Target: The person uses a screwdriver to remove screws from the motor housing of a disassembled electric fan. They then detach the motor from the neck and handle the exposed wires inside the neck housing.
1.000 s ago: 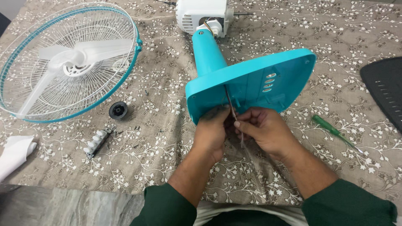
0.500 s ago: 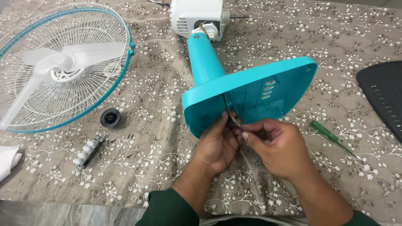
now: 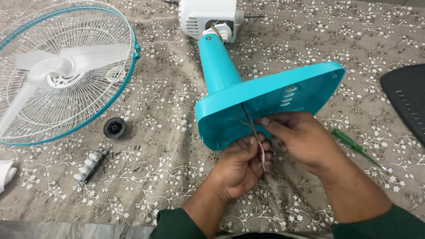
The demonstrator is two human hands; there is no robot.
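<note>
A teal fan base lies tipped on its side, its hollow underside turned toward me, with the teal neck running up to the white motor housing. A thin bundle of wires comes out of the base's underside. My left hand pinches the lower end of the wires just below the base rim. My right hand rests against the base's open side, its fingertips on the wires a little higher up.
A white wire fan guard with a teal rim holds the white blade at the left. A black round knob, a white push-button switch block, small screws and a green screwdriver lie on the patterned cloth. A black panel sits at the right edge.
Both hands have drawn the wires farther out of the base, now hanging lower between the fingers. The base has tilted slightly and my right hand moved up onto its rim.
</note>
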